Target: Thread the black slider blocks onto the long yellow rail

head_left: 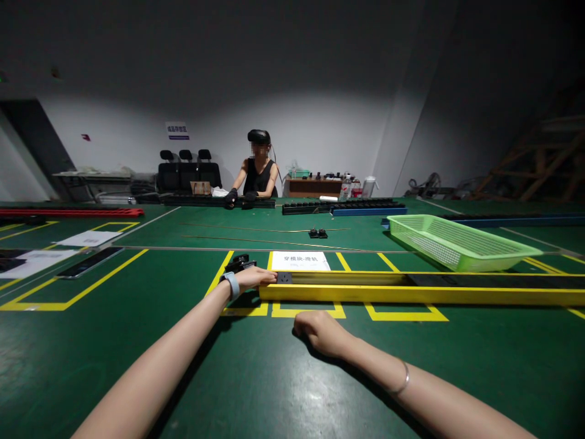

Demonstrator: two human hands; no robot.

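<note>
My left hand (pixel 256 278), with a watch on its wrist, is at the left end of a long yellow rail (pixel 402 295). Its fingers are closed against a black socket module (pixel 284 278) that sits in the rail's channel. Just behind this hand lie several black modules (pixel 240 263) on the table. My right hand (pixel 323 333) rests on the green table in front of the rail, fingers curled into a loose fist, apart from the rail. Farther right, a dark strip of modules (pixel 493 281) fills the channel.
A light green basket (pixel 461 244) stands behind the rail. A printed sheet (pixel 300 261) lies behind the rail's left part. Two small black parts (pixel 318 233) and thin rods lie farther back. A phone-like device (pixel 90 263) is at left. Across the table, a person (pixel 258 174) handles black strips.
</note>
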